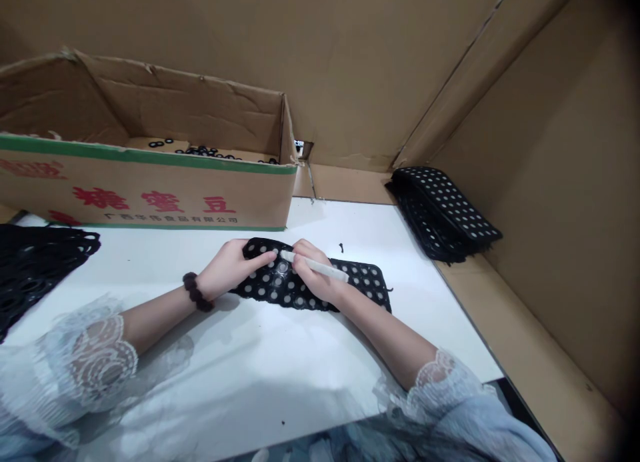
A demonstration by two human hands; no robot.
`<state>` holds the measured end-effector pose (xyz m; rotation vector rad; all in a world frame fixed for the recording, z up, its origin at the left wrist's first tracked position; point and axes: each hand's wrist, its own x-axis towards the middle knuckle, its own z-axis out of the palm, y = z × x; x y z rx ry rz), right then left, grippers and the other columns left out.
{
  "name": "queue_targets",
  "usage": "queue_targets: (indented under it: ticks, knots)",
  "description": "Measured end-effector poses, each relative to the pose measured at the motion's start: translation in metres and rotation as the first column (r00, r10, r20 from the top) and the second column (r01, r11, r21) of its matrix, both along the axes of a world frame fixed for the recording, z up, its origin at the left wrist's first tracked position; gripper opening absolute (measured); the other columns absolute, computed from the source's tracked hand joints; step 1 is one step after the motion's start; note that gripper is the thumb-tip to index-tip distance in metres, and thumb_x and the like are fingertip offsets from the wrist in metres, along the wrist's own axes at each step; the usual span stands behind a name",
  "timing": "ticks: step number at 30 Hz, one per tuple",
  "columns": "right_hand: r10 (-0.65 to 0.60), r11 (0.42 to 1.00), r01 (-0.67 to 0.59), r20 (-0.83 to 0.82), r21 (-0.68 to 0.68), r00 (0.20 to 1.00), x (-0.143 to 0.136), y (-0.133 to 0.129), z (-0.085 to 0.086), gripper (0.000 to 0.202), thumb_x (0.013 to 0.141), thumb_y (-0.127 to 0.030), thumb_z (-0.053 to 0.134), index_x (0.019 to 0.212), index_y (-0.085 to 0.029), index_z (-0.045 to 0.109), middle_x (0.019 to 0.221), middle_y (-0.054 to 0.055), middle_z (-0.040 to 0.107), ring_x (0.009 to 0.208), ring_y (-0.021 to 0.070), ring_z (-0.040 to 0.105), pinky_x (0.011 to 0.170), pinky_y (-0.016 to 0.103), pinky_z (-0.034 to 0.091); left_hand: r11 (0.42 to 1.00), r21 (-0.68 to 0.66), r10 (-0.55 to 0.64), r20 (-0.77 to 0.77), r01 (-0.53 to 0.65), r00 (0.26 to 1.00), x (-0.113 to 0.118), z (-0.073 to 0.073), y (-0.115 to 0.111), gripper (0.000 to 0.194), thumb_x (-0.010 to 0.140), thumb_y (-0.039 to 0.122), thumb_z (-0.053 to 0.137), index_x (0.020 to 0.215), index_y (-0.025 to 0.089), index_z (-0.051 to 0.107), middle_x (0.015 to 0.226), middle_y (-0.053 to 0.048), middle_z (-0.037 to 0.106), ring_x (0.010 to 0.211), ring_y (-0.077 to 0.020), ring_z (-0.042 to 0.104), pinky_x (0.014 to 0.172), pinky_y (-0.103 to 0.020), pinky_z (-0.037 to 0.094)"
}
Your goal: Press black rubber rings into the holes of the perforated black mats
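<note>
A black rubber sheet with rows of round holes [275, 290] lies on the white table in front of me, its left end a little raised. My left hand [233, 270] grips that left end, thumb on top and fingers hidden behind it. In my right hand [316, 270] is a white pen-like stick [327, 269], held like a pencil. Its tip points left and meets the sheet close to my left thumb. Whether the tip sits inside a hole is too small to tell.
A cardboard box [200, 189] with small black rings [205, 151] inside stands at the back left. Black perforated sheets [445, 205] are stacked at the right edge. A black sheet with larger holes [35, 269] lies at left. Cardboard walls [350, 69] enclose the table [240, 382].
</note>
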<state>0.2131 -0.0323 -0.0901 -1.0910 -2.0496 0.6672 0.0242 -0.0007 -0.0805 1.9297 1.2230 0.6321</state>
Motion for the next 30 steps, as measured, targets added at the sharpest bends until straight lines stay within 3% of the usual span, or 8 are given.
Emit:
queue_targets:
  ticks: [9, 15, 18, 24, 27, 30]
  knots:
    - [-0.011, 1.0, 0.012, 0.063, -0.029, 0.998, -0.006, -0.003, 0.001, 0.021, 0.084, -0.015, 0.03, 0.064, -0.021, 0.028, 0.068, 0.0, 0.037, 0.069, 0.0133, 0.04, 0.066, 0.027, 0.036, 0.989, 0.138, -0.04, -0.058, 0.048, 0.997, 0.004, 0.003, -0.005, 0.029, 0.077, 0.04, 0.044, 0.074, 0.015, 0.058, 0.071, 0.0, 0.062, 0.069, -0.0166, 0.054, 0.063, -0.023, 0.039]
    - [-0.01, 0.999, 0.001, 0.171, 0.052, 0.985, -0.006, -0.004, -0.002, 0.02, 0.086, -0.017, 0.027, 0.067, -0.021, 0.03, 0.071, 0.001, 0.039, 0.074, 0.0151, 0.04, 0.072, 0.03, 0.037, 0.997, 0.061, -0.04, -0.097, 0.046, 0.995, 0.002, 0.004, -0.003, 0.028, 0.075, 0.042, 0.047, 0.07, 0.016, 0.056, 0.07, 0.0, 0.063, 0.068, -0.0167, 0.055, 0.058, -0.022, 0.039]
    - [-0.03, 0.993, -0.001, 0.272, 0.114, 0.962, -0.008, -0.005, -0.001, 0.017, 0.086, -0.018, 0.028, 0.07, -0.02, 0.033, 0.074, 0.003, 0.041, 0.076, 0.0161, 0.039, 0.073, 0.031, 0.037, 0.987, 0.14, -0.061, -0.121, 0.078, 0.991, 0.001, 0.004, -0.006, 0.027, 0.076, 0.041, 0.044, 0.07, 0.016, 0.055, 0.066, 0.001, 0.06, 0.062, -0.0145, 0.052, 0.056, -0.021, 0.037]
    - [-0.207, 0.967, 0.097, 0.511, 0.234, 0.834, -0.025, -0.004, -0.005, 0.01, 0.082, -0.021, 0.034, 0.079, -0.017, 0.043, 0.08, 0.009, 0.047, 0.077, 0.0214, 0.041, 0.07, 0.035, 0.036, 0.918, 0.382, -0.047, -0.165, 0.108, 0.985, 0.001, -0.003, -0.014, 0.022, 0.078, 0.033, 0.041, 0.067, 0.017, 0.052, 0.053, 0.004, 0.046, 0.05, -0.0089, 0.038, 0.052, -0.019, 0.032]
    - [-0.261, 0.96, 0.158, 0.53, 0.233, 0.806, -0.031, 0.0, -0.007, 0.014, 0.083, -0.022, 0.032, 0.081, -0.017, 0.044, 0.079, 0.01, 0.048, 0.075, 0.0217, 0.042, 0.069, 0.035, 0.036, 0.902, 0.412, -0.052, -0.198, 0.131, 0.979, 0.002, -0.007, -0.015, 0.023, 0.079, 0.033, 0.039, 0.067, 0.018, 0.052, 0.05, 0.005, 0.041, 0.046, -0.0081, 0.034, 0.049, -0.019, 0.03]
    - [-0.276, 0.955, 0.179, 0.486, 0.236, 0.829, -0.028, 0.003, -0.003, 0.014, 0.084, -0.023, 0.032, 0.079, -0.017, 0.043, 0.078, 0.009, 0.048, 0.075, 0.0209, 0.042, 0.07, 0.035, 0.036, 0.911, 0.377, -0.094, -0.204, 0.166, 0.974, 0.003, -0.004, -0.014, 0.024, 0.08, 0.034, 0.038, 0.068, 0.018, 0.051, 0.05, 0.005, 0.042, 0.047, -0.0086, 0.036, 0.05, -0.019, 0.031]
